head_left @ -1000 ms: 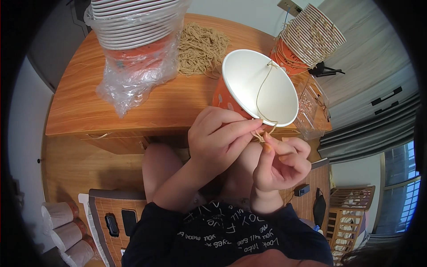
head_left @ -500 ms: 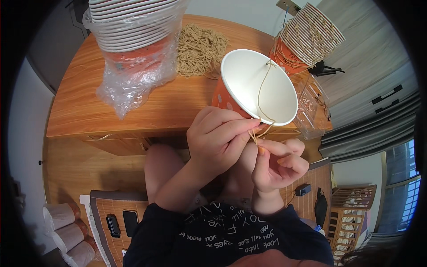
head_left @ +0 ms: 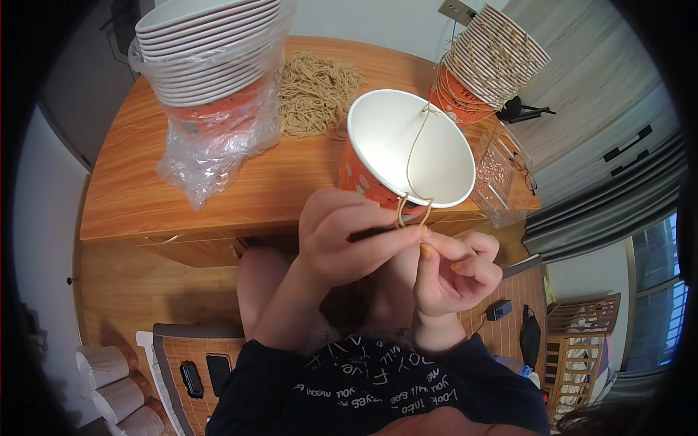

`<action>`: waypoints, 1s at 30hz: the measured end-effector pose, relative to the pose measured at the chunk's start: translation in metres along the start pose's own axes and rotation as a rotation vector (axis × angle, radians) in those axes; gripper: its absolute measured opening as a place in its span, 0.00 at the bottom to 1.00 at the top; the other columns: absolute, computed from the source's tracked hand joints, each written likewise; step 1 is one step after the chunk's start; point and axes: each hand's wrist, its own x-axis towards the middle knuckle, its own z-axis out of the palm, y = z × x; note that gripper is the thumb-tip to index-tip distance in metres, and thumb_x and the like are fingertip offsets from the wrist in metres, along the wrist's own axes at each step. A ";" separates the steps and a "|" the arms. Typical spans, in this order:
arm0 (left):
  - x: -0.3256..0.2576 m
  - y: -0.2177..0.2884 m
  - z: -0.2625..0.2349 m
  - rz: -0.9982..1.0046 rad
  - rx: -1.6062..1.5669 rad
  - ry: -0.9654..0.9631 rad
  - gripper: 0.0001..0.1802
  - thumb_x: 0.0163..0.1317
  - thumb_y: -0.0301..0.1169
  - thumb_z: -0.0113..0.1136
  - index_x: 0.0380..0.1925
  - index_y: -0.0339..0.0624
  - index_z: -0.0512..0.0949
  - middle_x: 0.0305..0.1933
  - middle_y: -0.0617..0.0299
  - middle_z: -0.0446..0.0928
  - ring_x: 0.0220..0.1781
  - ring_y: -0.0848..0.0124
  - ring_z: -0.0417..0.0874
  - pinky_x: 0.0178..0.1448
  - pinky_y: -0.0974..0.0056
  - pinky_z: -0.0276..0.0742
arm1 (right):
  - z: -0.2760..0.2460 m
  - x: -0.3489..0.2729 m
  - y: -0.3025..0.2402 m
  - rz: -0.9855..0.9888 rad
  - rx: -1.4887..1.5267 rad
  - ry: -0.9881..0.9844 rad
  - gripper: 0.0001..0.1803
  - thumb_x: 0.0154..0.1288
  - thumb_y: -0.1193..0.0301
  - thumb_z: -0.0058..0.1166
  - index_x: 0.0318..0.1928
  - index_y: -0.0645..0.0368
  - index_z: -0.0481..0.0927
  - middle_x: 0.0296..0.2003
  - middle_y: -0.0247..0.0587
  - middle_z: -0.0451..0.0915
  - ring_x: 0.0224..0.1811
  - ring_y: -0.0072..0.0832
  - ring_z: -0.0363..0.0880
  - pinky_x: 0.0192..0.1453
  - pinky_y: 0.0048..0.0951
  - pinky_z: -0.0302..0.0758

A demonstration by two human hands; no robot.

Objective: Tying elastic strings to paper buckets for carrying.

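A large orange paper bucket (head_left: 363,171) with a white inside stands tilted toward me at the table's front edge. Tan cord (head_left: 411,149) is tied at its far rim, crosses the open mouth and passes over the near rim, where it forms a loop outside. My left hand (head_left: 342,236) pinches this cord just below the near rim, thumb and finger together. Close against those fingertips, my right hand (head_left: 458,269) also pinches the cord's end between thumb and forefinger, its other fingers curled. The knot, if any, is hidden between the fingertips.
A plastic-wrapped stack of paper buckets (head_left: 211,80) stands at the left, beside a heap of tan cords (head_left: 316,94). Another bucket stack (head_left: 498,58), draped with cords, is at the back right. A clear plastic box (head_left: 502,178) sits at the table's right edge.
My left fingers have moved from the bucket's rim down to my right fingertips. The cord now stands out in a wider loop below the rim. The whole view has shifted slightly.
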 end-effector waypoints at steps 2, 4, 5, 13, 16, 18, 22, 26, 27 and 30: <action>-0.003 0.000 -0.005 0.106 0.046 -0.007 0.16 0.40 0.33 0.70 0.34 0.62 0.88 0.38 0.78 0.76 0.38 0.76 0.75 0.39 0.69 0.71 | 0.002 0.001 -0.002 -0.031 -0.019 -0.023 0.24 0.54 0.79 0.68 0.35 0.51 0.60 0.37 0.27 0.89 0.35 0.25 0.63 0.47 0.29 0.57; -0.001 0.003 -0.011 0.108 0.075 -0.021 0.16 0.40 0.33 0.70 0.34 0.62 0.88 0.38 0.78 0.76 0.38 0.76 0.75 0.39 0.69 0.71 | 0.003 0.002 -0.001 -0.033 0.002 -0.011 0.23 0.53 0.78 0.68 0.34 0.50 0.61 0.38 0.27 0.89 0.35 0.25 0.64 0.47 0.30 0.57; 0.000 0.004 -0.012 0.102 0.110 -0.037 0.15 0.40 0.33 0.70 0.33 0.62 0.88 0.38 0.78 0.76 0.38 0.75 0.75 0.39 0.68 0.71 | 0.002 0.004 -0.001 -0.031 0.026 -0.006 0.22 0.52 0.77 0.68 0.33 0.50 0.62 0.39 0.27 0.89 0.36 0.25 0.64 0.48 0.30 0.57; -0.004 0.004 -0.008 0.014 -0.029 -0.002 0.14 0.39 0.33 0.74 0.31 0.62 0.88 0.37 0.77 0.75 0.38 0.72 0.74 0.38 0.67 0.70 | -0.003 0.022 0.006 -0.201 -0.243 -0.136 0.13 0.48 0.72 0.68 0.21 0.47 0.73 0.38 0.17 0.87 0.39 0.24 0.68 0.50 0.32 0.57; -0.004 0.004 -0.006 -0.018 -0.032 0.002 0.14 0.39 0.32 0.75 0.30 0.61 0.88 0.37 0.76 0.76 0.38 0.71 0.74 0.39 0.66 0.70 | -0.012 0.022 0.001 -0.140 -0.211 -0.151 0.14 0.48 0.72 0.68 0.19 0.47 0.72 0.37 0.17 0.87 0.36 0.24 0.67 0.50 0.32 0.57; -0.005 0.002 -0.003 -0.026 -0.032 0.003 0.14 0.38 0.31 0.76 0.29 0.61 0.87 0.37 0.76 0.76 0.38 0.70 0.74 0.39 0.66 0.70 | -0.014 0.022 -0.001 -0.143 -0.172 -0.152 0.15 0.48 0.73 0.68 0.18 0.47 0.72 0.37 0.17 0.87 0.35 0.24 0.67 0.50 0.33 0.57; -0.009 -0.005 0.000 -0.025 -0.023 -0.008 0.14 0.36 0.30 0.77 0.27 0.59 0.87 0.36 0.72 0.75 0.38 0.68 0.73 0.39 0.65 0.70 | -0.016 0.021 -0.002 -0.115 -0.105 -0.146 0.17 0.48 0.74 0.66 0.15 0.47 0.69 0.36 0.18 0.87 0.34 0.25 0.65 0.50 0.33 0.57; -0.004 -0.008 0.003 -0.053 -0.022 0.008 0.15 0.35 0.26 0.77 0.26 0.56 0.86 0.35 0.69 0.75 0.37 0.66 0.72 0.38 0.64 0.70 | -0.021 0.024 -0.004 -0.146 -0.070 -0.139 0.15 0.50 0.76 0.65 0.23 0.48 0.69 0.36 0.21 0.87 0.34 0.26 0.65 0.51 0.34 0.57; -0.005 -0.010 0.004 -0.053 -0.024 0.007 0.15 0.35 0.26 0.77 0.26 0.56 0.86 0.35 0.69 0.75 0.37 0.66 0.72 0.38 0.64 0.70 | -0.021 0.023 -0.003 -0.149 -0.051 -0.090 0.16 0.51 0.77 0.65 0.29 0.48 0.67 0.36 0.22 0.87 0.35 0.26 0.65 0.51 0.35 0.57; -0.005 -0.016 0.006 -0.087 -0.022 0.012 0.15 0.36 0.25 0.77 0.27 0.57 0.86 0.35 0.70 0.76 0.39 0.67 0.74 0.41 0.65 0.71 | -0.036 0.022 -0.004 -0.143 -0.091 -0.116 0.23 0.53 0.81 0.62 0.39 0.47 0.61 0.37 0.27 0.86 0.36 0.28 0.64 0.52 0.37 0.57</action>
